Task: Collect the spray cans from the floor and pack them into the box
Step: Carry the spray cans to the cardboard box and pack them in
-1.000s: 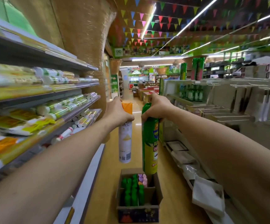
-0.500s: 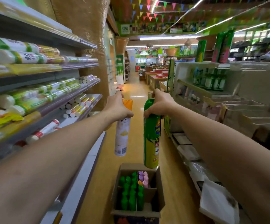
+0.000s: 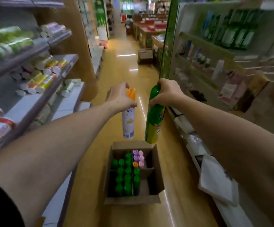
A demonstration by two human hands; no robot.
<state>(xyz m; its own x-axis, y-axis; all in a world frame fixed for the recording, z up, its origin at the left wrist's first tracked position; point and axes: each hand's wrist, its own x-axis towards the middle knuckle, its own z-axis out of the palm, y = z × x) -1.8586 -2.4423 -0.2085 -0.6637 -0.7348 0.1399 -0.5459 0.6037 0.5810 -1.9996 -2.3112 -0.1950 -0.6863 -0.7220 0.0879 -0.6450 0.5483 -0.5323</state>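
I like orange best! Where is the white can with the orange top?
In the head view, the orange-capped white spray can hangs from the left hand, just left of the green spray can, with the open cardboard box below it.

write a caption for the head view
Left hand holds a white spray can, right hand a green can, raised near the partly filled box.

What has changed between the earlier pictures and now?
The open cardboard box now shows nearer and larger: the camera has come closer and tipped down. Nothing was let go: the left hand still grips the white, orange-capped spray can, the right hand the tall green spray can.
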